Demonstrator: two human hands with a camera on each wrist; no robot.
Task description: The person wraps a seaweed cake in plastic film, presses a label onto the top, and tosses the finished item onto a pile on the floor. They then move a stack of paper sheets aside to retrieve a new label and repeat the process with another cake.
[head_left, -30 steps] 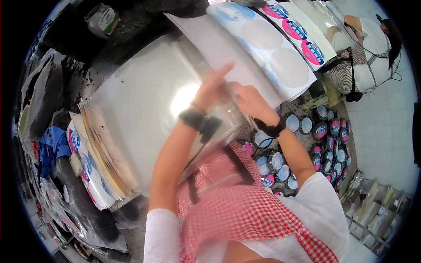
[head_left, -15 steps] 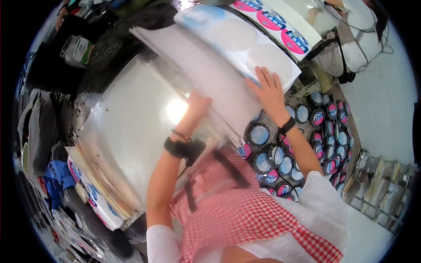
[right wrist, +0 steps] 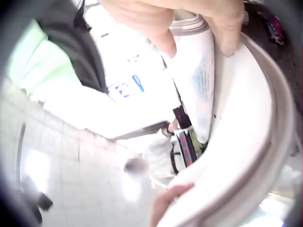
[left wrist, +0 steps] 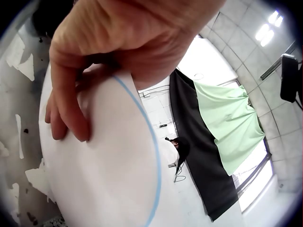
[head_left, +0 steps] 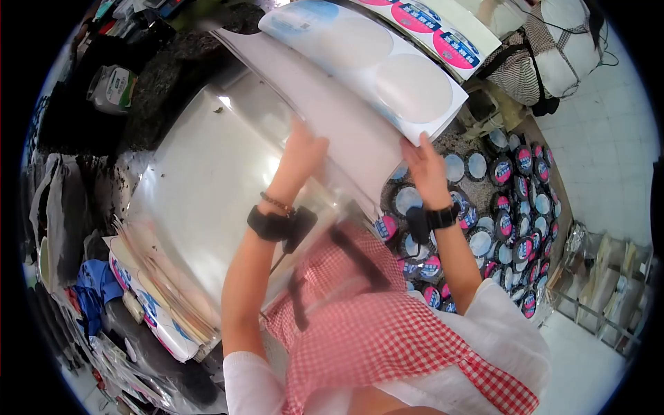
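A stack of white sticker sheets (head_left: pixel 332 114) curls over in front of me, with large round pale-blue labels showing on its far part. My left hand (head_left: pixel 302 155) grips the stack's left edge; in the left wrist view its fingers (left wrist: pixel 71 109) bend over the white face of a sheet (left wrist: pixel 109 175) with a blue arc. At the near right end, my right hand (head_left: pixel 427 171) holds the curled edge. The right wrist view shows thumb and fingers on either side of the rolled sheets (right wrist: pixel 196 71).
A shiny plastic-covered stack (head_left: pixel 200 173) lies to the left. Many round dark pots with labelled lids (head_left: pixel 512 228) stand at the right. Pink-and-blue sticker sheets (head_left: pixel 453 45) lie at the back, near another person (head_left: pixel 546 55). A clear jar (head_left: pixel 112 88) stands at the far left.
The hands, close together at first, have moved apart. My right hand went from lying spread on the sheets to holding their near right edge; the left stays at the left edge.
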